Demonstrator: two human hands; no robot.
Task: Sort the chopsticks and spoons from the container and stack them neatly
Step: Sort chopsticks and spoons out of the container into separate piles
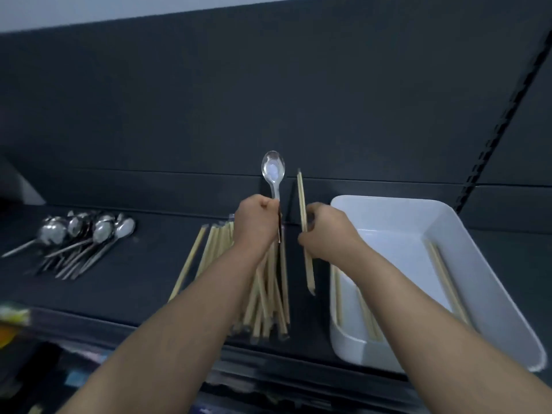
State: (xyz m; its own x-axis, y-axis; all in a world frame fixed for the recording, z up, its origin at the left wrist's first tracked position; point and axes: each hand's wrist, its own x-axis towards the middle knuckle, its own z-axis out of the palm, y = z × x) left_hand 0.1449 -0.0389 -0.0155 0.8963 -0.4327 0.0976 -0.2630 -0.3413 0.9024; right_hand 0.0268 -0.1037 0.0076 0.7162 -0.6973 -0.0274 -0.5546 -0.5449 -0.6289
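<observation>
Head view, from the left: my sorted pile of spoons (89, 234) lies at the far left of the dark worktop (143, 279), bowls away from me, handles fanned out rather than squared. Well to its right is the pile of chopsticks (268, 300), lying roughly lengthwise but splayed at the far end, with one stick straying off to the left.

Above that pile my left hand (257, 225) is closed round the handle of a single spoon (274, 174), held upright with its bowl at the top. Just beside it, not touching, my right hand (328, 234) pinches what look like two chopsticks (301, 195), also nearly upright, their tips hanging just short of the worktop.

At the far right stands the white container (478, 279). A few loose chopsticks (445, 279) are left along its sides; I see no spoons in it, though my right forearm hides part of the floor.

I judge I am mid-sort, each hand carrying one kind. Next, the chopsticks should go down onto the middle pile, laid parallel with it. The spoon has the longer trip, across to the left pile, bowl matching the others. After that come the remaining sticks, and both piles want straightening.
</observation>
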